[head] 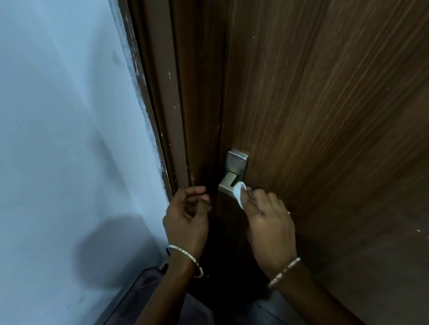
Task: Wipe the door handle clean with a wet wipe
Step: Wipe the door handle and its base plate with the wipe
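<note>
The door handle (229,185) stood out from its steel plate (237,161) near the closing edge of the brown wooden door (335,90), its lever running down and toward the person, so the long axis pointed nearly straight at the right hand (269,218). That hand was plainly the nearer one: its fingers were pinched on a folded white wet wipe (239,193), which was pressed against the near end of the lever. The rest of the lever lay up and away from the grip, toward the plate, so I judged the coming stroke had to travel along that line. The left hand (185,216) hung just beside the door frame (168,113), loosely curled with thumb and fingertips close together (it seemed to hold nothing, though the dim light left that uncertain), apart from the handle.
</note>
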`<state>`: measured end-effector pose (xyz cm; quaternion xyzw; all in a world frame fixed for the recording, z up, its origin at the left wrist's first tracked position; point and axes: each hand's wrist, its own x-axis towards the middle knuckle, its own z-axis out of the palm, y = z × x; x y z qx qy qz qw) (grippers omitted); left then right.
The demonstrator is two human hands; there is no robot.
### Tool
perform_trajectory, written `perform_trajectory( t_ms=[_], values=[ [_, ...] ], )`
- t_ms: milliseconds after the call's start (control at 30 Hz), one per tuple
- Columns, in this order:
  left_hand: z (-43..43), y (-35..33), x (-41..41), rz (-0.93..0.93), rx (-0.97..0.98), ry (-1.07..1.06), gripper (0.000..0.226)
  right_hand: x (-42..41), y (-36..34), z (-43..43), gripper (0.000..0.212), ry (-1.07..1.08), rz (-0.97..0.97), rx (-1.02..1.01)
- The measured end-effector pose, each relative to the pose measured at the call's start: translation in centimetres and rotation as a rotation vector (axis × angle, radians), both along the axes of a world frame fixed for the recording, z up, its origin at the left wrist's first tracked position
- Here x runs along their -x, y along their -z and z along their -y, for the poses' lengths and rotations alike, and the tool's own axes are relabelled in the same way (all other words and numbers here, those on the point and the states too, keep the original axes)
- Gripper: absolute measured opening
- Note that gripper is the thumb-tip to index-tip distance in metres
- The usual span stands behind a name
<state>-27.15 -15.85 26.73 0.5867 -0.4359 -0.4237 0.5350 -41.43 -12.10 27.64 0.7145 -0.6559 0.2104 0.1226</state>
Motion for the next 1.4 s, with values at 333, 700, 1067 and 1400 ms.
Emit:
perform_trajectory(
  t_ms=[333, 700, 1067, 1400],
  values=[
    [-1.2, -2.3, 1.1, 0.157, 0.26, 0.1, 0.019, 2.6, -5.4, -1.0, 0.031, 0.085, 0.488, 0.097],
    [0.7, -2.0, 2.4, -0.69, -0.555, 0.192, 0.027, -1.5, -3.0, 4.8, 0.038, -0.025, 0.109, 0.268],
    [1.1, -2.3, 1.8, -1.011, -0.642, 0.257, 0.019, -2.3, -3.7, 3.9, 0.022, 0.074, -0.036, -0.002],
    [0.9, -2.1, 1.8, -0.903, -0.63, 0.222, 0.018, -3.1, -2.9, 5.0, 0.039, -0.029, 0.022, -0.093]
  ],
)
